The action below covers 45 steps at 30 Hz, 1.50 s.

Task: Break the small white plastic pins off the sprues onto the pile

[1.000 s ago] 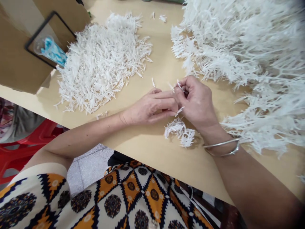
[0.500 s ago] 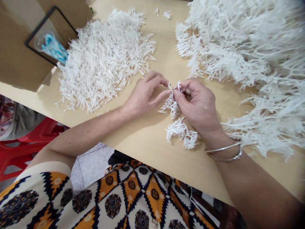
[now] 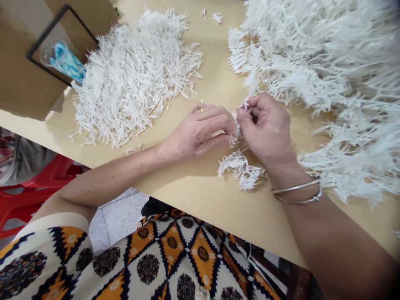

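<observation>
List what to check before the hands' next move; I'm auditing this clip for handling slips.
1. Left hand and right hand both in view: ok.
2. White piece pinched between both hands' fingers: ok.
3. Clump lies on the table just below the hands, apart from both piles: ok.
4. Left pile and right pile kept apart by bare table: ok.
5. Piece whole or partly split: cannot tell, fingers hide it.

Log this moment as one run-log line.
left hand: pinches white plastic piece | right hand: pinches same piece | small cluster: on table below hands | loose pile: left | big heap: right
</observation>
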Available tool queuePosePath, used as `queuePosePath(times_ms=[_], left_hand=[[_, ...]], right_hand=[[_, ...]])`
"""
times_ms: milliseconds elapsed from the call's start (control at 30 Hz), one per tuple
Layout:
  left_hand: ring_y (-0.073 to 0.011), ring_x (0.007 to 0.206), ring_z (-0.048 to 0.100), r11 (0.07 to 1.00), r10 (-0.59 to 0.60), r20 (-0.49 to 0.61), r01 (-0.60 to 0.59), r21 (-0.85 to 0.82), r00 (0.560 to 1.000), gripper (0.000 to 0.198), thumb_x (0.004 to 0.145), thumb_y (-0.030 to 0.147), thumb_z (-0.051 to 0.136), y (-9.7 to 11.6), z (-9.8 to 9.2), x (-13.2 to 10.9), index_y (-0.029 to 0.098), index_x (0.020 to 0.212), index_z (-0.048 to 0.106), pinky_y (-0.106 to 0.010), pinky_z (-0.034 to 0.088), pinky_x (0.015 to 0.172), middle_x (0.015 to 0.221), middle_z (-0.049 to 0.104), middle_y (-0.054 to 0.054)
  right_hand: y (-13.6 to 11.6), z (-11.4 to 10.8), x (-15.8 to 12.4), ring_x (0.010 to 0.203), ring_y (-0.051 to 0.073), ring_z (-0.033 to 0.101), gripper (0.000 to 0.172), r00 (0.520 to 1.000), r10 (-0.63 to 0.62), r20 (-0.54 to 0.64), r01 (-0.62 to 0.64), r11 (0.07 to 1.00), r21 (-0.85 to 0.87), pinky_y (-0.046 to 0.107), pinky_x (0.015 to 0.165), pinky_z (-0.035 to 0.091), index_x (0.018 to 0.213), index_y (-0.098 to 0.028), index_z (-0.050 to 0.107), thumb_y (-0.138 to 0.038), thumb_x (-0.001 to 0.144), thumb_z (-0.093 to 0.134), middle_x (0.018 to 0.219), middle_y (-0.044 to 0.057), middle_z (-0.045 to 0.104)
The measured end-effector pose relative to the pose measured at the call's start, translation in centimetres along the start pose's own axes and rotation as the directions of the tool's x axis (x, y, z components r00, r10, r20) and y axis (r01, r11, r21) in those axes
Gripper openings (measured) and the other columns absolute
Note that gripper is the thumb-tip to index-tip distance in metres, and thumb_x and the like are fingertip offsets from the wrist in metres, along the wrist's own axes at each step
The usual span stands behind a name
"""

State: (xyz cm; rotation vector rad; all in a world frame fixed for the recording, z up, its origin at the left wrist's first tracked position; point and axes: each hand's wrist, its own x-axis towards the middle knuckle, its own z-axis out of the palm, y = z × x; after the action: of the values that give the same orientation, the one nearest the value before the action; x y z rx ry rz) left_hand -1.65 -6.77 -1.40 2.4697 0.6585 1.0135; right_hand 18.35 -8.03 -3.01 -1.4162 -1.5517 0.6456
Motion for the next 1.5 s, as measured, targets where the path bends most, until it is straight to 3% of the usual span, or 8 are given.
queuePosePath(times_ms=[100,200,267,467,600,900,1167,1500], left_hand=[[-0.0175,0.089,0.066,0.994,-0.099,-0.173,0.104,0.019,0.980,0.014,0.105,0.036,0.053,-1.2,0.0,-0.3,0.024,0.100,0.059,-0.036,0.053,0.084,0.096,0.067,-0.004],[-0.0181,0.092,0.062,0.956,-0.235,-0.371,0.282,0.078,0.898,0.011,0.100,0.030,0.061,-2.8,-0.3,-0.8,0.026,0.109,0.057,-0.037,0.053,0.086,0.107,0.064,-0.006],[-0.0207,0.103,0.061,0.932,-0.269,-0.395,0.341,0.124,0.878,0.023,0.096,0.027,0.065,-3.2,-0.4,-1.0,0.028,0.118,0.058,-0.040,0.053,0.092,0.122,0.063,-0.009],[-0.0222,0.117,0.065,0.973,-0.211,-0.111,0.220,0.076,0.971,0.018,0.102,0.036,0.057,-1.5,0.0,-0.6,0.025,0.111,0.067,-0.043,0.050,0.107,0.121,0.068,-0.009],[-0.0196,0.109,0.070,0.980,-0.192,0.012,0.192,-0.042,0.981,0.028,0.104,0.044,0.053,-0.5,0.1,-0.2,0.022,0.111,0.069,-0.038,0.053,0.102,0.113,0.075,-0.008],[-0.0091,0.071,0.060,0.914,-0.352,-0.019,0.340,-0.220,0.936,0.031,0.099,0.046,0.064,-0.6,0.4,-0.1,0.016,0.091,0.065,-0.023,0.049,0.068,0.081,0.070,-0.002],[-0.0092,0.070,0.058,0.893,-0.386,0.008,0.376,-0.249,0.922,0.033,0.100,0.050,0.061,-0.3,-0.3,0.0,0.018,0.091,0.061,-0.023,0.048,0.064,0.083,0.068,-0.002],[-0.0129,0.074,0.061,0.920,-0.316,0.099,0.330,-0.210,0.944,0.025,0.100,0.044,0.060,-0.8,-0.6,-0.1,0.020,0.093,0.062,-0.027,0.052,0.069,0.083,0.070,-0.003]], right_hand=[[0.4,-0.3,0.3,0.056,0.013,0.041,0.020,0.999,0.036,0.002,-0.036,0.995,0.088,0.033,0.059,0.042,0.083,-0.027,0.053,-0.035,0.091,0.070,0.066,-0.004,0.048],[0.1,-0.2,0.1,0.065,0.014,0.051,0.018,1.000,-0.006,0.006,0.006,0.992,0.129,0.034,0.068,0.048,0.083,-0.025,0.055,-0.035,0.091,0.069,0.075,-0.002,0.054],[-0.3,0.0,-0.1,0.071,0.015,0.055,0.014,0.999,-0.033,0.015,0.031,0.987,0.159,0.035,0.074,0.050,0.083,-0.024,0.058,-0.029,0.090,0.069,0.080,-0.001,0.057],[-1.2,0.3,-0.6,0.071,0.015,0.053,0.013,1.000,-0.025,0.007,0.023,0.979,0.201,0.035,0.071,0.047,0.082,-0.026,0.059,-0.023,0.088,0.069,0.080,-0.001,0.058],[-1.5,0.6,-0.8,0.071,0.015,0.053,0.013,0.999,-0.037,-0.020,0.040,0.981,0.191,0.035,0.070,0.047,0.081,-0.025,0.058,-0.021,0.087,0.070,0.080,-0.001,0.058],[-1.4,0.8,-1.0,0.072,0.015,0.057,0.015,1.000,-0.017,0.013,0.014,0.979,0.203,0.036,0.072,0.051,0.085,-0.026,0.056,-0.029,0.091,0.070,0.082,-0.001,0.058],[-1.1,0.6,-0.9,0.065,0.014,0.048,0.023,0.998,-0.010,0.069,-0.004,0.982,0.191,0.033,0.061,0.044,0.087,-0.027,0.052,-0.043,0.091,0.068,0.078,-0.001,0.053],[-0.7,1.4,-1.3,0.060,0.014,0.046,0.010,0.997,-0.068,0.028,0.067,0.997,0.035,0.035,0.061,0.044,0.087,-0.025,0.057,-0.026,0.090,0.066,0.073,-0.002,0.055]])
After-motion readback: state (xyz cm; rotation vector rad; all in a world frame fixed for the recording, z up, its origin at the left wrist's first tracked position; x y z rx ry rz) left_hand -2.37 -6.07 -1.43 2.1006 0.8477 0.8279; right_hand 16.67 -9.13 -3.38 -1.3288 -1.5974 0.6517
